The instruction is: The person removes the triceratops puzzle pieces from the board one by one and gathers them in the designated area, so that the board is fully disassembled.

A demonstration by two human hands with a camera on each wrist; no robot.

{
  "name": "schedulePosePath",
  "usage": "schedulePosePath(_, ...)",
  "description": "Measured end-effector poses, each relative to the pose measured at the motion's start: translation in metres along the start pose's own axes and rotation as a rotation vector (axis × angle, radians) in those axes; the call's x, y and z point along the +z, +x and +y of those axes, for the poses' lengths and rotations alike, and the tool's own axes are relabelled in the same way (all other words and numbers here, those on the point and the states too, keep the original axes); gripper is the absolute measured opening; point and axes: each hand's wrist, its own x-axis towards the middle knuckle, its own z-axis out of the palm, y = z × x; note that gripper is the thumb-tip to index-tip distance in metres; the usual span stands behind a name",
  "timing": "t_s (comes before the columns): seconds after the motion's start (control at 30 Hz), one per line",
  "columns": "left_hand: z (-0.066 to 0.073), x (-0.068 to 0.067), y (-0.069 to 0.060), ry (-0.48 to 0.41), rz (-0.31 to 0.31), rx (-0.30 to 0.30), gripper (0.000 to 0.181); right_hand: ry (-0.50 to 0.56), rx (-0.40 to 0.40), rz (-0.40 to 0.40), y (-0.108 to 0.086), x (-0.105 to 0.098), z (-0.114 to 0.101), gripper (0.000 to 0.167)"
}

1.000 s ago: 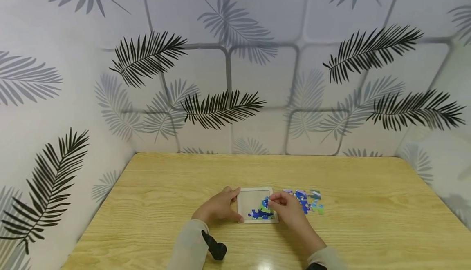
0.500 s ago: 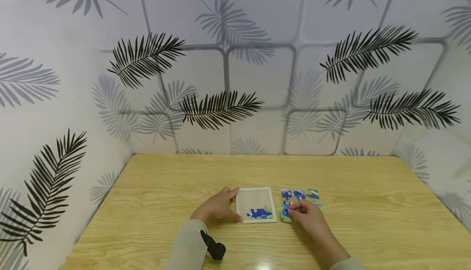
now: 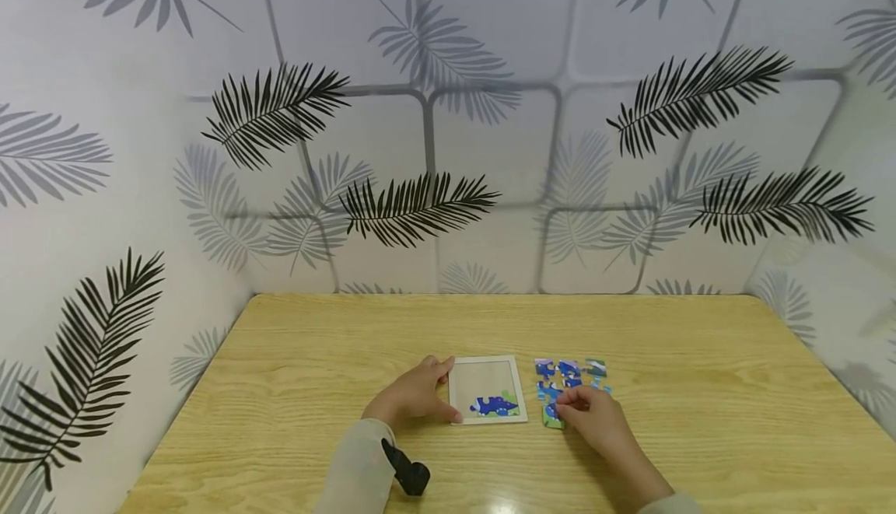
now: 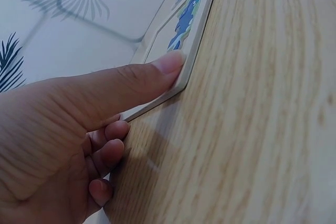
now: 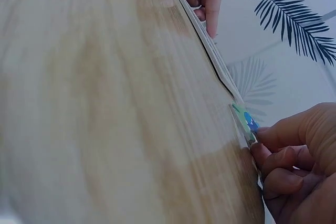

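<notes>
My left hand (image 3: 414, 392) holds the left side of a pale wooden puzzle tray (image 3: 521, 389). In the left wrist view its thumb lies on top of the tray's near corner, with the other fingers curled at the side. Inside the tray, at the lower right, lie joined puzzle pieces (image 3: 495, 405) in blue and green. To the right of the tray my right hand (image 3: 593, 419) pinches a green and blue puzzle piece (image 5: 244, 120) between thumb and fingertips, low at the tabletop. Its fingers partly cover this piece in the head view.
Several loose puzzle pieces (image 3: 568, 368) lie just beyond the right hand, partly hidden by it. The wooden table (image 3: 315, 351) runs back to a wall (image 3: 490, 253) printed with leaves. A black wrist strap mount (image 3: 413, 477) sits on the left sleeve.
My right hand has moved right, from over the tray to beside the loose pieces, taking the green and blue puzzle piece out with it. The left hand stays on the tray.
</notes>
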Motion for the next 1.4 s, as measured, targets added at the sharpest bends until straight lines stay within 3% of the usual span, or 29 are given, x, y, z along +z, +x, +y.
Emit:
schedulePosePath(0.93, -0.0015, 0.0022, -0.001, 0.018, 0.029, 0.022, 0.099, 0.019, 0.013, -0.008, -0.003, -0.0008, -0.0018, 0.006)
schedulePosePath(1.4, 0.0006, -0.0002, -0.0021, 0.003, 0.018, 0.028, 0.097, 0.046, -0.053, 0.021, 0.0009, 0.0063, -0.007, 0.006)
